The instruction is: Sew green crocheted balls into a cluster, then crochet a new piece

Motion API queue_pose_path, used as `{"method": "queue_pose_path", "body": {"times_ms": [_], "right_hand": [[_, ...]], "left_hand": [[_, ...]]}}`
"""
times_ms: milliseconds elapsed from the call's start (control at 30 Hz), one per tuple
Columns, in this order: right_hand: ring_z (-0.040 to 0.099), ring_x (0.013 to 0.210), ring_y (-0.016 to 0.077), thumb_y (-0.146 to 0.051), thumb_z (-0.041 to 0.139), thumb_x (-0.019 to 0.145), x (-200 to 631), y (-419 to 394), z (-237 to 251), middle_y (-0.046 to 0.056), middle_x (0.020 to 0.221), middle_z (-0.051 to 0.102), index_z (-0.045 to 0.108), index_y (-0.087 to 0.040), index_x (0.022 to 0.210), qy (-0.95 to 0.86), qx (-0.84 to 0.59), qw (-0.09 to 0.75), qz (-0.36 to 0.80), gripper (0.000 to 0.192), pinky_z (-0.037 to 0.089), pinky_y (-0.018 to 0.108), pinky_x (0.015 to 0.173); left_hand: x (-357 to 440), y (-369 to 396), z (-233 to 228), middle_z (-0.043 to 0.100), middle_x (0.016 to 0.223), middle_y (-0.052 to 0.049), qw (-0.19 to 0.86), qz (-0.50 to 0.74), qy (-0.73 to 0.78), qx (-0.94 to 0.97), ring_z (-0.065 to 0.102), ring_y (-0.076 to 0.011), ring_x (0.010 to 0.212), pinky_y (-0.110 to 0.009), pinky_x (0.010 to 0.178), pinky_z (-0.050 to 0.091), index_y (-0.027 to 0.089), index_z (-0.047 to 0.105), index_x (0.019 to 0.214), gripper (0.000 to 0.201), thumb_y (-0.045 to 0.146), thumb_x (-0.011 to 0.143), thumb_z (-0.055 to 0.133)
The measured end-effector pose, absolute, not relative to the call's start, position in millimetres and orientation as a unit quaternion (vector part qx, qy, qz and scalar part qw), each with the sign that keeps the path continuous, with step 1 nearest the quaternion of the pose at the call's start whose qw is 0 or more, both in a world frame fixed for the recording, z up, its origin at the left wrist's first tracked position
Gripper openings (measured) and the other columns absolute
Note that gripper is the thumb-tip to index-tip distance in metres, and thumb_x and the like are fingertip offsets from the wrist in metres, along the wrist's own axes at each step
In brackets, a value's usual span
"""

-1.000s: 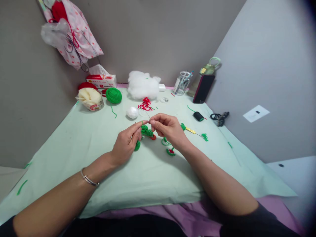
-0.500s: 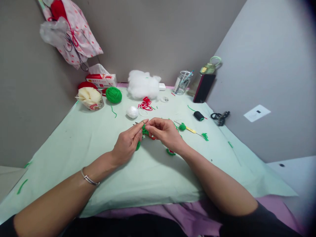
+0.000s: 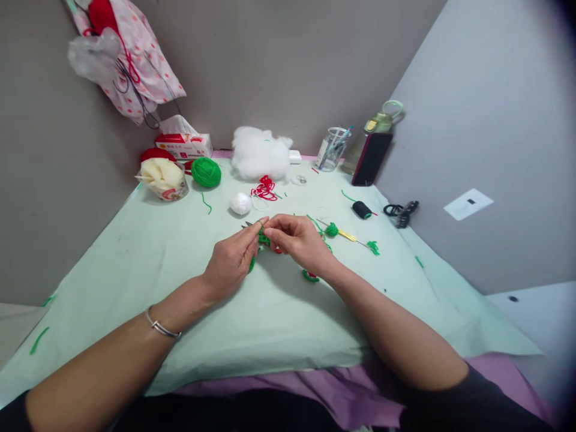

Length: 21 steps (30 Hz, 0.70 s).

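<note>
Mid-stitch on a small green crocheted yarn piece (image 3: 264, 240), held just above the pale green paper-covered table (image 3: 135, 252). Left hand (image 3: 231, 258) pinching the piece between thumb and forefinger, fingertips pressed together on the yarn near its top. Right hand (image 3: 299, 240) meeting it from the other side, thumb and forefinger closed on what looks like a thin needle or strand, too fine to tell apart. By judgement, a sewing or joining step; next move calls for a steady pull through, keeping the piece clamped so the loop does not slip.

Nearby: a small green-and-red crocheted ring (image 3: 310, 276) beside the right wrist, a yellow-handled crochet hook (image 3: 346, 235), a green yarn ball (image 3: 206, 172), white stuffing fluff (image 3: 261, 156).

Against a second ago: hands drawn closer together, right hand shifted leftward, uncovering loose green strands behind it.
</note>
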State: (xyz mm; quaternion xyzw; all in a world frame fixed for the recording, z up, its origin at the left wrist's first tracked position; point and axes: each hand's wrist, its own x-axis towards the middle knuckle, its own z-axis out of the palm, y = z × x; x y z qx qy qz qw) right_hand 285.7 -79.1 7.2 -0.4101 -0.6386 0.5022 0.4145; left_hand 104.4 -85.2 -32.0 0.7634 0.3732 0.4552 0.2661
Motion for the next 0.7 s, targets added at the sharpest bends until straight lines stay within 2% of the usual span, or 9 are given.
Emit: {"method": "queue_pose_path", "body": {"times_ms": [233,333,433,600,700], "right_hand": [[0.047,0.058,0.0107,-0.033,0.063,0.085,286.0,-74.4,3.2,-0.003,0.062,0.055,0.066,-0.017,0.083,-0.644,-0.420,0.408,0.493,0.016,0.037,0.026,0.057],[0.047,0.057,0.0107,-0.030,0.062,0.085,285.5,-73.5,1.6,-0.004,0.062,0.055,0.066,-0.017,0.083,-0.647,-0.421,0.409,0.487,0.014,0.037,0.026,0.057],[0.046,0.055,0.0106,-0.029,0.060,0.085,286.2,-72.9,1.0,-0.004,0.060,0.055,0.066,-0.016,0.082,-0.650,-0.427,0.403,0.483,0.014,0.035,0.027,0.055],[0.046,0.055,0.0101,-0.029,0.060,0.085,287.9,-71.3,1.0,-0.004,0.059,0.054,0.064,-0.017,0.080,-0.658,-0.426,0.392,0.482,0.014,0.035,0.026,0.055],[0.045,0.052,0.0101,-0.031,0.060,0.085,288.2,-69.3,-0.5,-0.005,0.058,0.053,0.063,-0.017,0.080,-0.651,-0.431,0.394,0.485,0.015,0.035,0.026,0.054]], "left_hand": [[102.5,-82.6,-40.1,0.070,0.083,-0.006,0.148,0.413,0.372,0.818,0.067,-0.0199,0.075,-0.033,0.075,0.055,0.010,0.059,0.142,0.045,0.026,0.105,0.038],[103.0,-83.6,-39.0,0.071,0.087,-0.006,0.141,0.396,0.376,0.826,0.068,-0.0205,0.080,-0.034,0.080,0.056,0.011,0.056,0.145,0.046,0.026,0.106,0.037],[104.2,-85.1,-37.5,0.072,0.100,-0.010,0.136,0.378,0.383,0.832,0.069,-0.0226,0.091,-0.037,0.087,0.056,0.010,0.054,0.147,0.047,0.026,0.106,0.036],[105.8,-87.2,-36.1,0.065,0.115,-0.013,0.119,0.355,0.400,0.837,0.066,-0.0257,0.108,-0.039,0.091,0.056,0.012,0.054,0.145,0.045,0.024,0.106,0.036],[106.2,-87.8,-36.0,0.058,0.131,-0.016,0.117,0.354,0.407,0.834,0.063,-0.0269,0.120,-0.041,0.098,0.055,0.013,0.055,0.143,0.043,0.024,0.105,0.037]]}}
